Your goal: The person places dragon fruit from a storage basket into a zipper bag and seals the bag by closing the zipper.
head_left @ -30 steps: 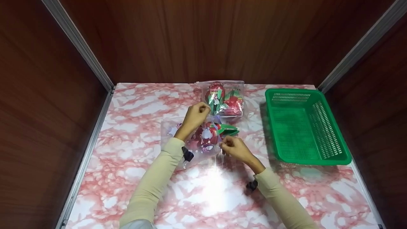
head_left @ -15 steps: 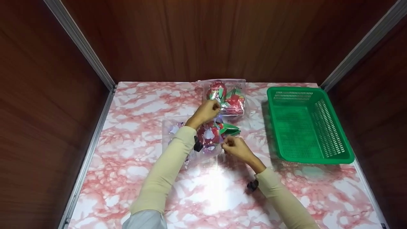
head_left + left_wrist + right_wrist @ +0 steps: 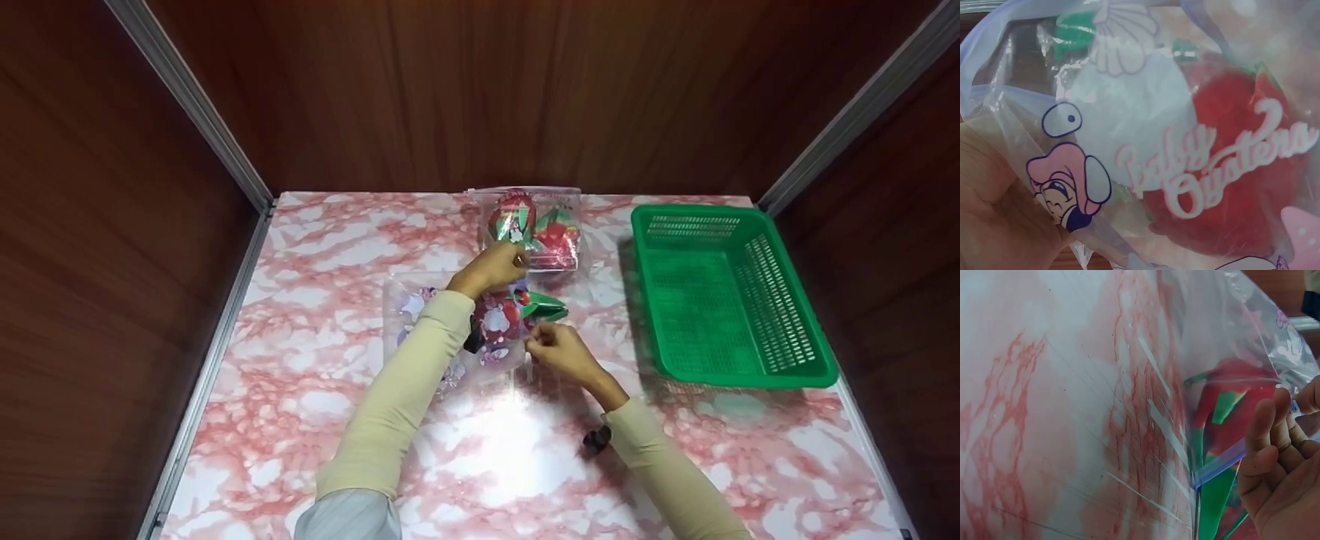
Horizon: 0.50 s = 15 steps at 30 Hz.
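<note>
A clear printed zip bag (image 3: pixel 405 300) lies on the table, its open mouth facing right. The left wrist view shows pink "Baby Oysters" lettering on this bag (image 3: pixel 1168 163). Inside is a red and green item (image 3: pixel 1241 197), whose folded green end (image 3: pixel 546 306) sticks out past the mouth. My left hand (image 3: pixel 493 268) pinches the mouth's far edge; in the left wrist view its fingers are partly hidden by the film. My right hand (image 3: pixel 566 356) pinches the near edge between thumb and fingers, by the bluish zip strip (image 3: pixel 1219 464).
Behind the left hand, another clear bag (image 3: pixel 517 259) holding red and green items lies near the back wall. A green plastic basket (image 3: pixel 645 300) stands on the right. Brown wood-look panels (image 3: pixel 480 97) enclose the marbled table (image 3: pixel 322 360).
My left hand has moved right, to the far side of the bag's mouth, its forearm now crossing over the bag. The right hand has stayed almost in place at the near edge.
</note>
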{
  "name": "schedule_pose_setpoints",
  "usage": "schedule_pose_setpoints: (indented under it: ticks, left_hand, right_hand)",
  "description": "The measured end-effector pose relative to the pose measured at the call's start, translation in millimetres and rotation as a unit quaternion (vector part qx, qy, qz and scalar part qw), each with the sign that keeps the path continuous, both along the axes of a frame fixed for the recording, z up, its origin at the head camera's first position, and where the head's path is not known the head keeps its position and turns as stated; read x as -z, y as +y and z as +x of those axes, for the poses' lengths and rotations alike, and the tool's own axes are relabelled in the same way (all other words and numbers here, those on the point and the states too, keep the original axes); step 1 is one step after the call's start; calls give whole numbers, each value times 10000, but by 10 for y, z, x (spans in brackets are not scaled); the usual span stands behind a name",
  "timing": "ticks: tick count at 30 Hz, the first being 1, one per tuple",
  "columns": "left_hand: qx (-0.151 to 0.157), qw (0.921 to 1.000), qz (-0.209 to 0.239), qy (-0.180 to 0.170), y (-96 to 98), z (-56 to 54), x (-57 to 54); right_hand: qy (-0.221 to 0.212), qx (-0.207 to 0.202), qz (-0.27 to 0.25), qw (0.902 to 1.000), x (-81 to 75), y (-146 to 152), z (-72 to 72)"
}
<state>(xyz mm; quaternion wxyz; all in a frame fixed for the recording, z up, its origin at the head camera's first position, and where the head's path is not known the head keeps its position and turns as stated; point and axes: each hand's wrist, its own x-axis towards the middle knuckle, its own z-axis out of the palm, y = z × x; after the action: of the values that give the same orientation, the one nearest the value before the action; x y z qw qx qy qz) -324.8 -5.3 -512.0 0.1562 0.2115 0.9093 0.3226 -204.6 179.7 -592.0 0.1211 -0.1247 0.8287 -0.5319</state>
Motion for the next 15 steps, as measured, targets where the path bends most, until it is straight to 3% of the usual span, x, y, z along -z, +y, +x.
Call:
schedule_pose_setpoints:
  ticks: [8,15]
  left_hand:
    - [134,9992,-133,-363,4,8,22]
    - [170,9993,-327,-80,5,-2,39]
  right_hand:
    - [-74,25,-48,10000,3,42,15]
    - [152,-5,-239,9996,-24,70,11]
